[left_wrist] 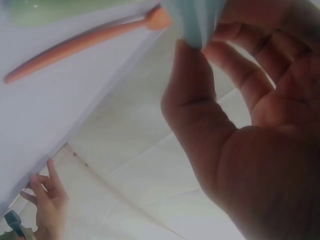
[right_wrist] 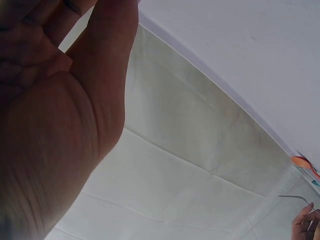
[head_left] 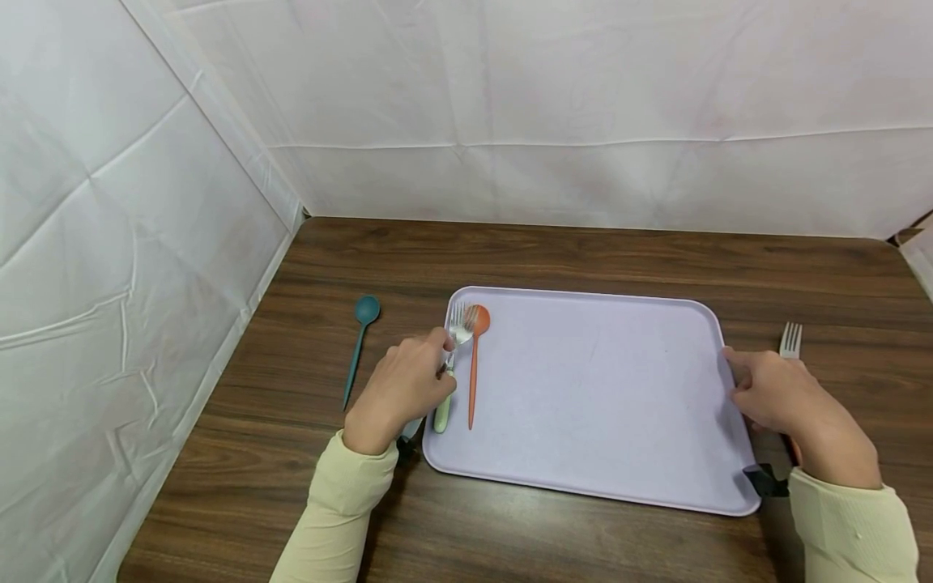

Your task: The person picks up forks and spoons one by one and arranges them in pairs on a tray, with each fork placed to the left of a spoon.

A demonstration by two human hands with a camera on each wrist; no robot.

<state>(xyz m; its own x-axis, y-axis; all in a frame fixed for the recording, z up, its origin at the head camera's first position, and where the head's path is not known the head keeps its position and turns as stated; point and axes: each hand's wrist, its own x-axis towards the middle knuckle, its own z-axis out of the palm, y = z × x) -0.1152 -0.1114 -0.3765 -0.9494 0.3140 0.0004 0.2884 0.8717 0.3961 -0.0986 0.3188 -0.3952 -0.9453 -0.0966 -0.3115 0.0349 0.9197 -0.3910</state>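
My left hand [head_left: 408, 380] pinches a fork by its light blue handle [left_wrist: 197, 22], between thumb and fingertips, over the left end of a pale lilac tray [head_left: 598, 389]. The fork's tines [head_left: 468, 325] overlap the bowl of an orange spoon [head_left: 473, 380] lying on the tray. Beside the spoon lies a fork with a light green handle [head_left: 442, 411], partly covered by my left hand. My right hand [head_left: 783, 397] rests its fingers and thumb at the tray's right rim; its other fingers are mostly hidden in the head view.
A teal spoon [head_left: 355, 356] lies on the wooden table [head_left: 291, 470] left of the tray. To the right, a fork [head_left: 790, 340] lies partly under my right hand. White sheeting [head_left: 583, 113] hangs behind the table and along its left side.
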